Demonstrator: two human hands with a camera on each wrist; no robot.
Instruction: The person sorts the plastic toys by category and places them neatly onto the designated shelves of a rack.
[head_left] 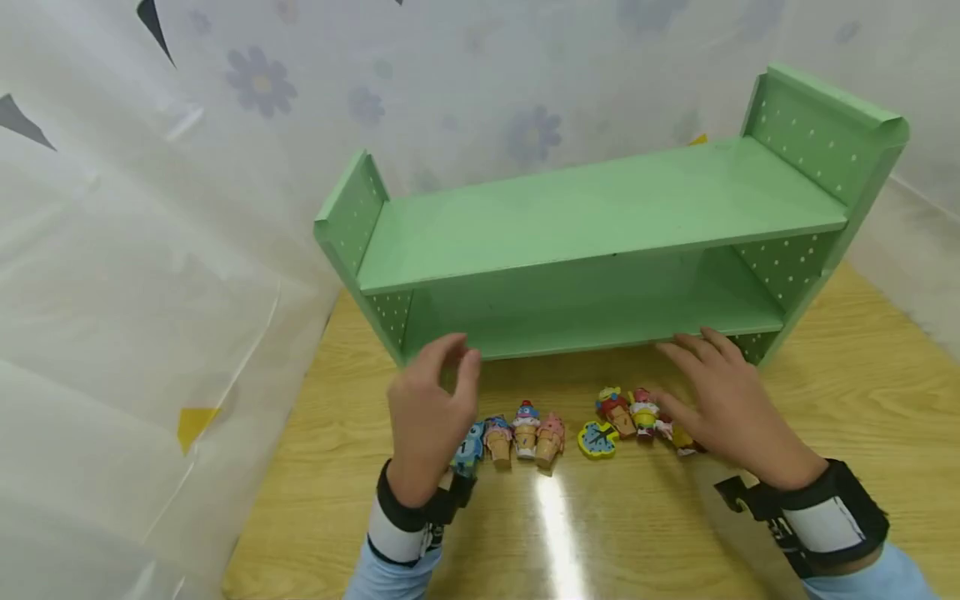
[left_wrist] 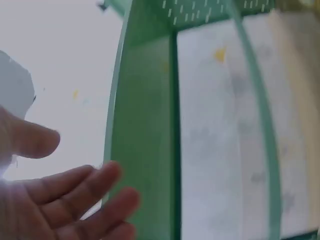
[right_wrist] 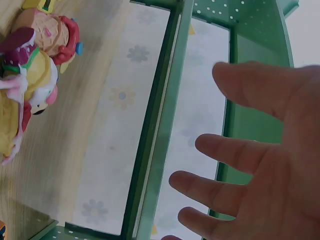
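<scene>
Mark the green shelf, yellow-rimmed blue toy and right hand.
Green shelf [head_left: 600, 215]: head view, bare upper board.
Yellow-rimmed blue toy [head_left: 596, 441]: head view, blue middle.
Right hand [head_left: 731, 406]: head view, back of hand.

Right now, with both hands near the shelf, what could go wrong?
If the right hand drops, it could knock the toy figures nearby. The left hand appears close to the blue figure in the head view and might brush it. Either hand might bump the green shelf.

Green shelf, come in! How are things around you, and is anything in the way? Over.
Left-hand grip, right-hand grip: both empty. Green shelf: standing upright on table. Possibly in the way: small toy figures lying in front, near both hands.
</scene>
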